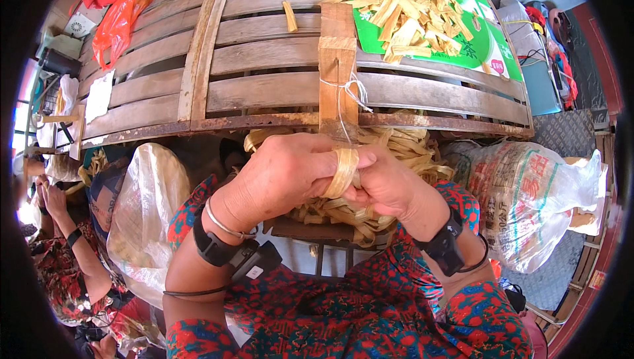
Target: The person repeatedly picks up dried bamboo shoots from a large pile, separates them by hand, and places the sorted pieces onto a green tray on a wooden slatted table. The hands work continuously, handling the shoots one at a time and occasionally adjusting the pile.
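My two hands meet above my lap, just in front of the table's edge. Between them is a pale yellow, flat, fibrous strip (344,173), bent into a loop. The fingers of my left hand (284,169) are closed on the strip from one side. Pinching at its other side is my right hand (389,184), with the fingertips partly hidden. A thin white string (341,111) runs from a wooden post (337,88) down towards my hands; where it ends is hidden. Behind and below my hands lies a heap of similar long strips (413,148).
On the slatted table (264,92), a green sheet (475,49) carries a pile of short folded yellow bundles (403,12). One loose piece (290,16) lies apart. Red plastic bags (125,22) rest at the far left. Full sacks (515,194) flank me, and another person's hand (56,200) shows at left.
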The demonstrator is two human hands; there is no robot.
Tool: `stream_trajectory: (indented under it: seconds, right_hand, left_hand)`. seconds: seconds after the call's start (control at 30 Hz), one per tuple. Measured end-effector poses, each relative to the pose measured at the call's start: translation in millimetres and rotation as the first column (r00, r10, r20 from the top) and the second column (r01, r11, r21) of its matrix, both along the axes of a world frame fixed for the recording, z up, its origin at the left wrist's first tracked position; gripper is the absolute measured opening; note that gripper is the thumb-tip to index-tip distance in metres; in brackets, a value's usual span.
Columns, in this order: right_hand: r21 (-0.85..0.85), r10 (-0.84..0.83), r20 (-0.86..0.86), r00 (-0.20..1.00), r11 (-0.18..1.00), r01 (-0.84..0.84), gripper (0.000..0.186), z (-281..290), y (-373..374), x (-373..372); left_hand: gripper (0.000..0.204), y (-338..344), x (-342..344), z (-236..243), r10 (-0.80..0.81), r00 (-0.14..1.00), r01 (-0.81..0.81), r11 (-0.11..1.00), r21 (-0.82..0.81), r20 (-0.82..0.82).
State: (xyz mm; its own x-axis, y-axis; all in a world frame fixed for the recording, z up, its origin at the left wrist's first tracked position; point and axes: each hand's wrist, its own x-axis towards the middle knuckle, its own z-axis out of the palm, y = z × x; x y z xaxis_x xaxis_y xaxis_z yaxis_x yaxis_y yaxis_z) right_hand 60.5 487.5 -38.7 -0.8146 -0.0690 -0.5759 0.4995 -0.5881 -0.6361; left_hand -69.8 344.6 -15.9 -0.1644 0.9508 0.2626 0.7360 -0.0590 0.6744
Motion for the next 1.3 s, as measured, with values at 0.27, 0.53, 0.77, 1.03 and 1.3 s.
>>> stream_trajectory:
  seconds: [0.27, 0.53, 0.77, 1.03, 1.3]
  right_hand:
    - [0.055, -0.412, -0.248, 0.877, 0.898, 0.437, 0.015, 1, -13, -6]
    - [0.978, 0.439, -0.199, 0.876, 0.028, 0.207, 0.019, -1, -8, -1]
    - [0.386, 0.259, -0.260, 0.930, 0.911, -0.146, 0.048, 5, 7, 13]
    - [-0.142, 0.017, -0.064, 0.998, 0.990, -0.026, 0.049, 2, 7, 5]
    - [0.594, -0.114, -0.276, 0.954, 0.760, 0.263, 0.017, -1, 23, -2]
  left_hand:
    - [0.020, -1, 10, -13, 0.398, 0.900, -0.332, 0.890, 0.313, -0.178]
    - [0.010, -5, 11, -18, 0.172, 0.985, -0.172, 0.985, -0.004, 0.020]
    - [0.004, -9, 1, -2, 0.042, 0.512, -0.410, 0.889, 0.202, 0.858]
    - [0.031, -11, -8, -5, 0.189, 0.147, -0.114, 0.978, -0.173, 0.971]
    - [0.009, 2, -2, -29, 0.223, 0.129, -0.385, 0.909, -0.158, 0.966]
